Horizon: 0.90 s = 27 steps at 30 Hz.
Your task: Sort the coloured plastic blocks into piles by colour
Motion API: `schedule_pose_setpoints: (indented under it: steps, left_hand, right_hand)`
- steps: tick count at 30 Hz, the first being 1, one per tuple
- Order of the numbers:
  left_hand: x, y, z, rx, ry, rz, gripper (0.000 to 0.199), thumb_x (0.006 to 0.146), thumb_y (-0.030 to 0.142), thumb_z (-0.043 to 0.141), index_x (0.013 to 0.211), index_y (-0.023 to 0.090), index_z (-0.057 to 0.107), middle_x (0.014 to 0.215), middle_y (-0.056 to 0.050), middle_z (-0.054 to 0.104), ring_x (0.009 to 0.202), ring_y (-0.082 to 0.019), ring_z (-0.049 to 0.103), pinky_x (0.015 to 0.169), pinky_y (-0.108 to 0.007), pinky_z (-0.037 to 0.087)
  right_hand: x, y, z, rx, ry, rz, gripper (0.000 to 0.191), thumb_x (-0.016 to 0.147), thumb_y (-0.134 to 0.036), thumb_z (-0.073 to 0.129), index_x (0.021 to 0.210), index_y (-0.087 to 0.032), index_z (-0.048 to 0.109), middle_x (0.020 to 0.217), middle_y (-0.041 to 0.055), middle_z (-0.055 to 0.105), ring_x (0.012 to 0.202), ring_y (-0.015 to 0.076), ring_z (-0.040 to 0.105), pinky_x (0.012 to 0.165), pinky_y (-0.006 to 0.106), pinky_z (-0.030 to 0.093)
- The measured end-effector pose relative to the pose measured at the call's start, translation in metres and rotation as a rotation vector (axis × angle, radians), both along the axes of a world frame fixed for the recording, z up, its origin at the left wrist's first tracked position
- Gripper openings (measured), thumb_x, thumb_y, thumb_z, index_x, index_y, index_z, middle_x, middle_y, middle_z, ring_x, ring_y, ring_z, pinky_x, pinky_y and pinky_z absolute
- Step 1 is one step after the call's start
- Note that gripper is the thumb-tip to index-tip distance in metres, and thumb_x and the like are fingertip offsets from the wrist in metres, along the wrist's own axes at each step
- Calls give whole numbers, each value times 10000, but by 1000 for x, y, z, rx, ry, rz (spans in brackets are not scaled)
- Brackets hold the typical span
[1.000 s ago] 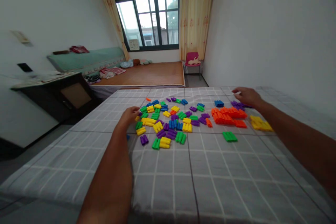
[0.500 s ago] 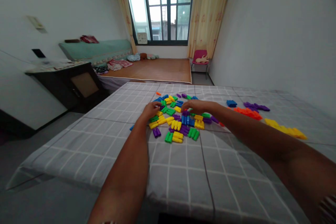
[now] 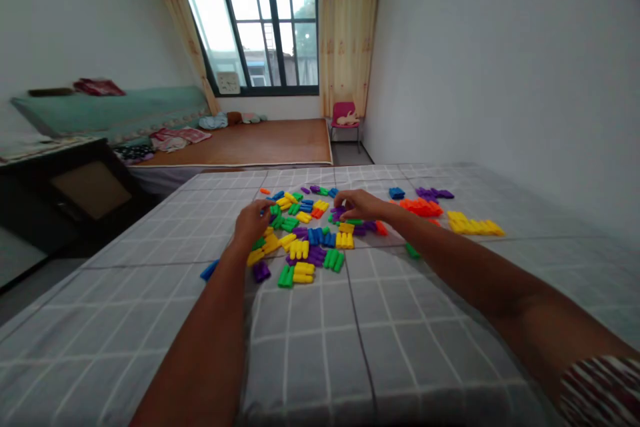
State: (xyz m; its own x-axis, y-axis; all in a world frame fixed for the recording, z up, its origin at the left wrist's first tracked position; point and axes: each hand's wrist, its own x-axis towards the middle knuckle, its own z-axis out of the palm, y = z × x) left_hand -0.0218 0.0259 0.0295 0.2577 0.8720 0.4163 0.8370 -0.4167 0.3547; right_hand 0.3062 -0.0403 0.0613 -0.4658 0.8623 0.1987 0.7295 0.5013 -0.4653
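Plastic pieces in yellow, green, blue, purple and orange lie in a loose pile on a checked cloth. My left hand (image 3: 253, 220) is at the pile's left side, its fingers curled by green and blue pieces; what they hold, if anything, is hidden. On the right side of the pile, my right hand (image 3: 354, 203) reaches down with bent fingers at a purple piece (image 3: 337, 213); whether it is gripped is too small to tell. Nearer to me are a yellow piece (image 3: 304, 272) and a green piece (image 3: 333, 260).
Right of the pile lie separate groups: blue pieces (image 3: 397, 193), purple pieces (image 3: 434, 193), orange pieces (image 3: 420, 207) and yellow pieces (image 3: 475, 223). The checked cloth (image 3: 320, 347) covers the table. Beyond stand a low bed (image 3: 270, 140) and a pink chair (image 3: 344, 113).
The camera view has turned to the right, so the scene sits further left. An orange piece beside yellow in the middle of the pile now shows. Both hands stay over the pile.
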Motion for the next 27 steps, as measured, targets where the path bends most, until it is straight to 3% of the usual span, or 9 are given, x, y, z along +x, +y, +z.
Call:
schedule_pose_setpoints:
  steps: [4,8,11,14,19,27]
  left_hand:
    - [11,0,-6,4,75,-81,354,867,260,428,1085,225,705,1148,-47,698,1042,-226,643,910,-303,479]
    - [16,1,-14,-32,155,-144,371,878,264,399,1095,217,697,1161,-57,691,1057,-228,637,905,-309,481]
    - [17,1,-16,-55,206,-119,378,884,270,388,1102,222,693,1152,-55,697,1044,-224,643,892,-305,484]
    - [18,-1,-13,-70,236,-100,383,884,278,386,1105,220,693,1157,-60,696,1053,-230,642,887,-308,487]
    - [19,-5,-10,-87,256,-108,403,885,294,375,1118,204,691,1175,-81,689,1071,-248,636,905,-335,484]
    - [19,-6,-10,-92,239,-94,385,865,266,404,1102,231,705,1159,-59,698,1047,-238,643,882,-318,492]
  right_hand:
    - [66,-9,6,59,155,-242,278,725,-199,705,995,-200,636,904,8,693,746,135,632,670,245,471]
    - [169,-15,7,89,255,-584,308,737,-273,697,1019,-159,647,995,67,711,750,143,648,652,249,495]
    - [245,-21,-1,106,143,-930,330,752,-361,677,997,-139,673,956,94,728,774,175,660,635,262,493]
    - [293,-24,-17,55,-75,-1094,311,738,-428,672,899,-167,720,882,81,743,801,212,670,648,276,484]
    - [311,-17,-39,-4,-251,-1074,331,735,-455,661,904,-184,748,940,77,750,853,218,673,660,260,462]
    - [300,-7,-43,-102,-330,-1068,335,752,-499,623,846,-210,763,840,78,747,759,202,669,627,262,452]
